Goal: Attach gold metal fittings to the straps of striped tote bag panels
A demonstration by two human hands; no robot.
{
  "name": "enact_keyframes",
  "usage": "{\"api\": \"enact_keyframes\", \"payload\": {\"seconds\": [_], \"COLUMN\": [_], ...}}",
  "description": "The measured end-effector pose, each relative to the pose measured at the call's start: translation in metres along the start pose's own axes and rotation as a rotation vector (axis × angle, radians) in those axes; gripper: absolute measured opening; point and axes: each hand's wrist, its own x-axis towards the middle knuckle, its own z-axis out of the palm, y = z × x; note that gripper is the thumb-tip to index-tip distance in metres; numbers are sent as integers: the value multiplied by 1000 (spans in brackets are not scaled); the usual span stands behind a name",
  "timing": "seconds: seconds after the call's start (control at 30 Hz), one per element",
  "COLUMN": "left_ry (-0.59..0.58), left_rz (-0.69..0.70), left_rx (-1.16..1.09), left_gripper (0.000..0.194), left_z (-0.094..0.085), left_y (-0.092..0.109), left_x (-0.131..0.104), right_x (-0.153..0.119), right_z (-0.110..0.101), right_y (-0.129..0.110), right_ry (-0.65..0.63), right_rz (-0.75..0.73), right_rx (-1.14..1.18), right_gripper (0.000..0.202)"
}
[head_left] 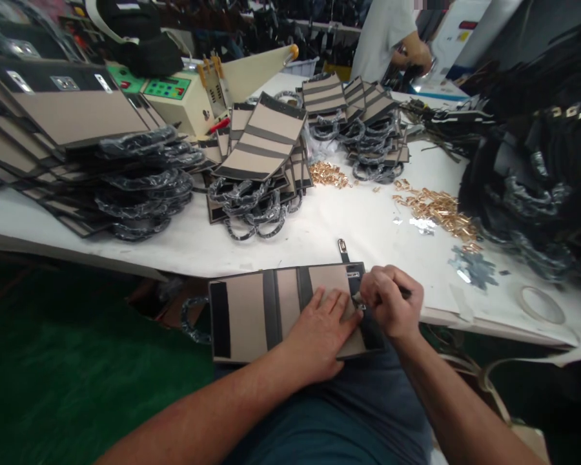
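Note:
A beige and black panel (244, 316) rests across my lap and against the table's front edge, with a plastic-wrapped handle (193, 320) at its left end. My left hand (322, 329) lies flat on the panel's right half, fingers spread. At the panel's right end my right hand (392, 300) is closed around a dark tool (405, 292), mostly hidden by the fingers, beside a small metal fitting (353, 274). A black strap with a metal buckle (342, 247) sticks out beyond the panel's far edge.
Stacked panels (77, 116) and more panels (266, 139) stand on the white table (329, 213). Gold metal pieces (436, 210), silver plates (472, 266) and a tape roll (541, 305) lie to the right. Behind are a machine (174, 97) and another person (385, 39).

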Motion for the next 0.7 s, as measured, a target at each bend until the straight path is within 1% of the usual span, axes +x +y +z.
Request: {"api": "enact_keyframes", "payload": {"seconds": [0.07,0.13,0.2,0.23,0.27,0.3,0.33,0.4,0.43,0.47,0.5,0.53,0.6,0.63,0.67,0.7], "left_ry": [-9,-12,-13,-10,-3,7,18,44,57,72,86,100,113,112,110,111], "left_rz": [4,2,-3,-5,-8,-11,-14,-14,-10,-7,-7,-9,-4,3,13,23], "left_rx": [3,1,-3,-7,-13,-21,-30,-45,-48,-46,-42,-36,-24,-20,-20,-24], "left_gripper": [98,99,100,100,99,98,97,93,90,88,86,85,86,87,89,90], "left_z": [-2,-3,-2,-1,0,0,1,2,3,4,6,7,10,11,10,8], "left_y": [1,1,1,1,1,1,1,2,3,3,4,4,4,3,3,2], "left_x": [0,-1,-2,-2,-2,-3,-3,-5,-5,-5,-6,-6,-8,-10,-13,-17], "right_x": [0,2,-2,-9,-20,-35,-53,-92,-109,-122,-132,-136,-134,-130,-126,-124], "right_z": [2,-3,-16,-25,-35,-45,-54,-66,-68,-67,-64,-59,-46,-39,-34,-30], "right_y": [8,3,-11,-18,-23,-25,-23,-8,3,16,27,37,47,47,44,39], "right_ry": [0,16,71,110,140,153,160,142,184,249,314,354,389,395,400,397], "right_rz": [-21,-55,-73,-57,-11,74,195,533,676,787,845,859,827,806,790,772], "right_rx": [-45,-61,-48,-50,-78,-132,-209,-346,-315,-225,-116,2,190,232,225,165], "right_gripper": [46,45,44,44,44,45,47,51,55,60,62,63,65,64,63,62]}}
